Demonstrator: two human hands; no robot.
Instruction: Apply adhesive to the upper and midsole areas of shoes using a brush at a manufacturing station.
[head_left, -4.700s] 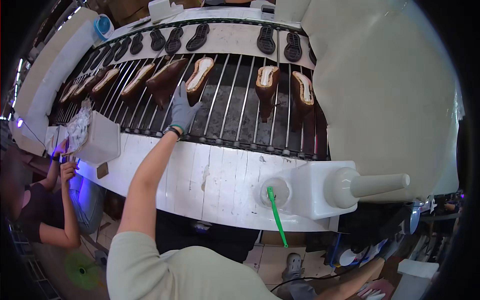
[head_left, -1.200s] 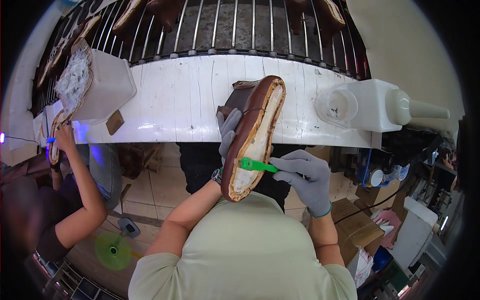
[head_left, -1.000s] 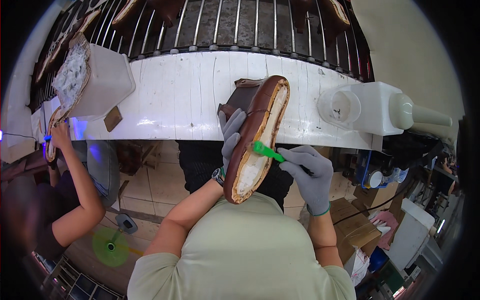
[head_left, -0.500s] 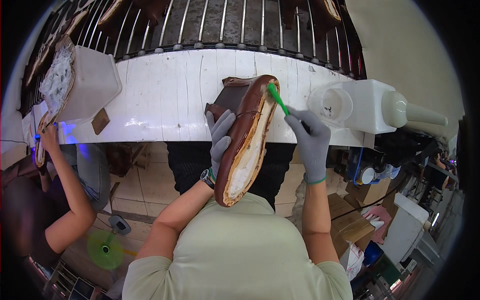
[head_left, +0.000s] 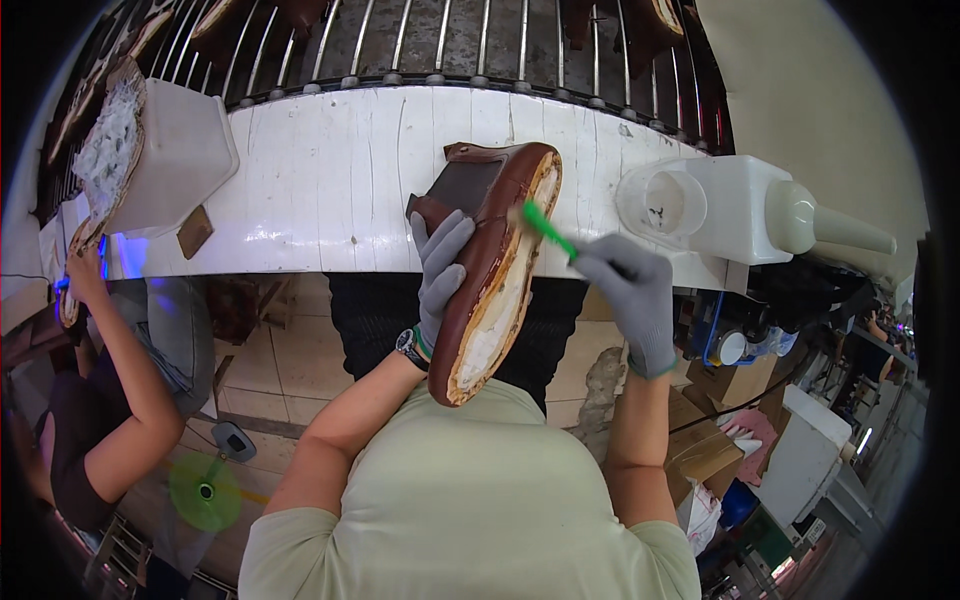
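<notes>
At the counter's (head_left: 310,180) near edge, our left grip (head_left: 438,290) held the brown shoe (head_left: 490,268), bottom showing. Our right grip (head_left: 637,292) held a green brush (head_left: 549,231) at the shoe. A round cup (head_left: 631,202) stood on the counter's right. Metal bars (head_left: 484,38) ran behind the counter.

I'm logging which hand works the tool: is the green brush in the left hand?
No, the right hand holds the green brush, while the left hand grips the brown shoe.
</notes>
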